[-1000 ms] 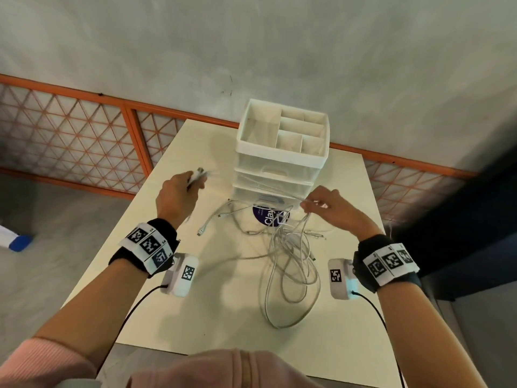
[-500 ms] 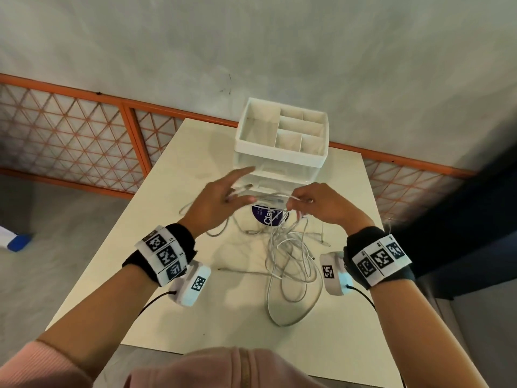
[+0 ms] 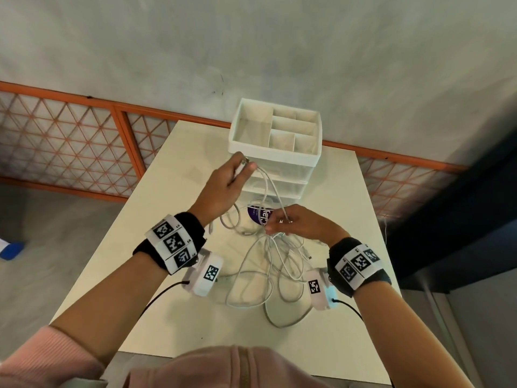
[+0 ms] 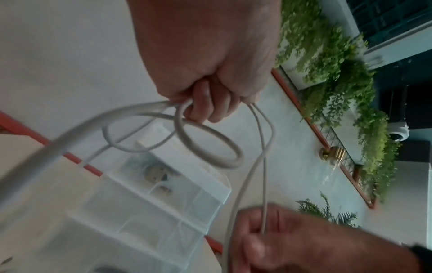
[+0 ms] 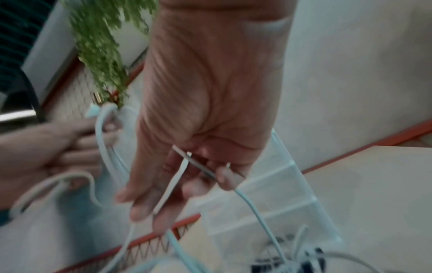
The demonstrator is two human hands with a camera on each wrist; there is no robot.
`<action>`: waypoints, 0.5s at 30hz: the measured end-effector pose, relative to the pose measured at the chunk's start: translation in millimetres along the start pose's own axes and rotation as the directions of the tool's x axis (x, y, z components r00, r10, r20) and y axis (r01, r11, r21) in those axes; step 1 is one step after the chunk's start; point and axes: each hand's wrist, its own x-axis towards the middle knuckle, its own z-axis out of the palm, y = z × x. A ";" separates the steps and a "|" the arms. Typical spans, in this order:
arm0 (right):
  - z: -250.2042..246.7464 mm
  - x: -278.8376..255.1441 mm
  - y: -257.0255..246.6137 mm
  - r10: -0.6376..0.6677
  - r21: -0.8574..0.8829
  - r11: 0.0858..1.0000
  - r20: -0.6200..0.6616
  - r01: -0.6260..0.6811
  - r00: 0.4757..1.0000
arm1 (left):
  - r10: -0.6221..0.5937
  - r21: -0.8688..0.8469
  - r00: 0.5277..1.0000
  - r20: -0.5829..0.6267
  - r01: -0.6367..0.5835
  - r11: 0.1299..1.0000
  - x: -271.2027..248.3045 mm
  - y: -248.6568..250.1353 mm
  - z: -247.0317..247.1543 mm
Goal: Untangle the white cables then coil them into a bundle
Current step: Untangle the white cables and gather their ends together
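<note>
Several white cables (image 3: 270,266) lie in a tangled heap on the cream table (image 3: 167,219), between my wrists. My left hand (image 3: 243,168) is raised in front of the organizer and grips a cable end with small loops (image 4: 205,146) hanging from its curled fingers. Two strands (image 3: 272,191) run down from it to my right hand (image 3: 275,222), which pinches them just above the heap. In the right wrist view the cable (image 5: 252,201) crosses my right fingers (image 5: 222,177). A plug end (image 3: 211,228) lies left of the heap.
A white drawer organizer (image 3: 305,159) with open top compartments stands at the table's far side, right behind my left hand. A purple round label (image 3: 257,217) sits at its foot. Orange lattice fencing (image 3: 70,147) and a grey wall lie beyond. A blue object (image 3: 11,249) lies on the floor, left.
My left hand went from the left side to the middle, took the cable beside my right hand, then rose toward the organizer, drawing strands up. My right hand stayed over the heap.
</note>
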 end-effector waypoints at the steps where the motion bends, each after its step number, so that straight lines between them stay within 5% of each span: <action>1: 2.6 0.2 3.8 0.006 0.052 0.999 -0.033 -0.004 0.999 | 0.013 0.008 1.000 -0.012 -0.013 1.000 2.1 1.6 -3.1; 6: 15.4 15.1 -14.4 -0.024 0.113 0.993 -0.190 0.046 0.982 | 0.033 -0.014 0.999 -0.014 -0.034 0.999 1.2 3.4 -1.0; 11: 18.7 22.9 -11.0 0.017 -0.053 0.998 -0.126 -0.023 0.992 | 0.056 -0.025 0.981 -0.187 -0.062 0.998 8.5 10.2 -11.6; 15: 5.7 13.3 24.6 0.082 -0.187 0.976 -0.154 -0.111 0.985 | 0.031 0.024 0.923 -0.383 -0.024 0.999 10.0 -6.4 -27.2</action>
